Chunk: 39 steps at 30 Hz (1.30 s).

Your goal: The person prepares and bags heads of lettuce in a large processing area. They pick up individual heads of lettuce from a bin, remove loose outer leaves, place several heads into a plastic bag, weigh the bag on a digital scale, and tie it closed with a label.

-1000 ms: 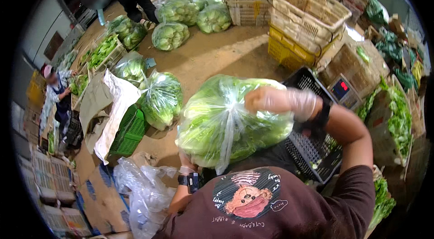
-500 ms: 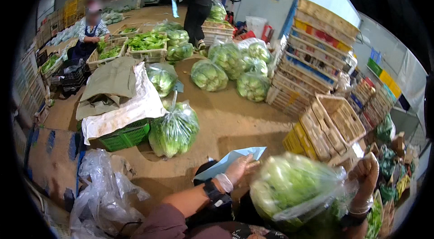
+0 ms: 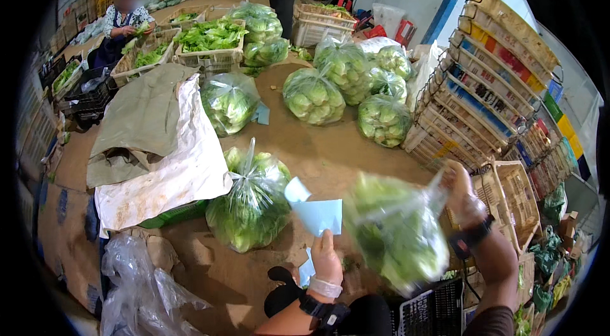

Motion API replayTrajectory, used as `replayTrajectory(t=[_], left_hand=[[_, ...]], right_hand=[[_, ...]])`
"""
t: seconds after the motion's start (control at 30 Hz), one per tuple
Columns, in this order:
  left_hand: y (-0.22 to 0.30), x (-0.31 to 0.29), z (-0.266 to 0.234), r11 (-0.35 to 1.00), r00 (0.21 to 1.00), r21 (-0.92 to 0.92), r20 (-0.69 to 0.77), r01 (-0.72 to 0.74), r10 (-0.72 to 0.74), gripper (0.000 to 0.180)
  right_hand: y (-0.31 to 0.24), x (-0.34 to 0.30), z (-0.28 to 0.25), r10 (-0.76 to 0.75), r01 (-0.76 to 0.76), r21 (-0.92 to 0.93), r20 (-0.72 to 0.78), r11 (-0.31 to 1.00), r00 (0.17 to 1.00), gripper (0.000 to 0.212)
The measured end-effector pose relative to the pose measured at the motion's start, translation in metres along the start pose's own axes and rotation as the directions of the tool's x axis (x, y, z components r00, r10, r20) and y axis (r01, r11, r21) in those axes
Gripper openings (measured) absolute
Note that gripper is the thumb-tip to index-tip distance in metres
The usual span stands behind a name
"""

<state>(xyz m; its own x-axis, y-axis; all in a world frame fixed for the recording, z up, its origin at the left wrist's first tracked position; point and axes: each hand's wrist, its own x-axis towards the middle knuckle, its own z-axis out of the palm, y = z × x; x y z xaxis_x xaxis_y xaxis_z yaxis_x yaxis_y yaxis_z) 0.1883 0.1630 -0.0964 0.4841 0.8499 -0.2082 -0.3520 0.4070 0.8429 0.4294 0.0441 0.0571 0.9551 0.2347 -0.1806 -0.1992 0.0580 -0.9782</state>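
My right hand (image 3: 462,191) is closed around the gathered neck of a clear plastic bag of leafy green vegetables (image 3: 397,228), which hangs tilted and motion-blurred above the floor. To its left, my left hand (image 3: 326,262) pinches a light blue paper slip (image 3: 319,216) that curls over at one end. Another blue piece (image 3: 307,268) shows beside that wrist. Just beyond the slip stands a tied bag of greens (image 3: 248,206), its twisted top pointing up. Thin translucent gloves seem to cover both hands.
Several filled bags (image 3: 314,96) stand farther out. Stacked crates (image 3: 489,63) lean at right, beside an upright crate (image 3: 516,193). A white cloth (image 3: 184,174) covers a green basket at left; loose plastic (image 3: 140,291) lies nearer. Two people work behind, one beside crates of greens (image 3: 210,44).
My right hand has brought the bag up and leftward, away from the right side. My left hand now holds the blue slip upright. The view has shifted; the standing person appears higher up.
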Motion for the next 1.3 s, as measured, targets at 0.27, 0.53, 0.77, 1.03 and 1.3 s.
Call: replayTrajectory(t=[0.27,0.53,0.77,1.03,1.3], left_hand=[[-0.017,0.042,0.002,0.947,0.949,-0.083,-0.029,0.309,-0.313,0.027],[-0.056,0.000,0.006,0.835,0.837,0.072,-0.106,0.545,-0.537,0.031],[-0.075,-0.066,0.053,0.883,0.824,0.171,0.317,0.438,-0.470,0.027],[-0.068,-0.199,0.076,0.934,-0.011,0.256,0.965,0.251,-0.261,0.040],[-0.022,-0.301,-0.006,0.905,-0.617,0.397,0.676,-0.155,-0.402,0.051]], right_hand=[[0.210,0.206,0.099,0.359,-0.194,-0.726,0.078,0.660,0.930,0.034],[0.323,0.189,0.092,0.141,0.217,-0.750,0.381,0.625,0.914,0.036],[0.166,-0.026,-0.107,0.440,-0.278,-0.420,0.359,0.864,0.823,0.057],[0.081,-0.322,-0.219,0.193,-0.193,0.093,0.011,0.977,0.981,0.079],[0.140,-0.482,-0.235,-0.122,0.281,0.231,-0.529,0.931,0.840,0.037]])
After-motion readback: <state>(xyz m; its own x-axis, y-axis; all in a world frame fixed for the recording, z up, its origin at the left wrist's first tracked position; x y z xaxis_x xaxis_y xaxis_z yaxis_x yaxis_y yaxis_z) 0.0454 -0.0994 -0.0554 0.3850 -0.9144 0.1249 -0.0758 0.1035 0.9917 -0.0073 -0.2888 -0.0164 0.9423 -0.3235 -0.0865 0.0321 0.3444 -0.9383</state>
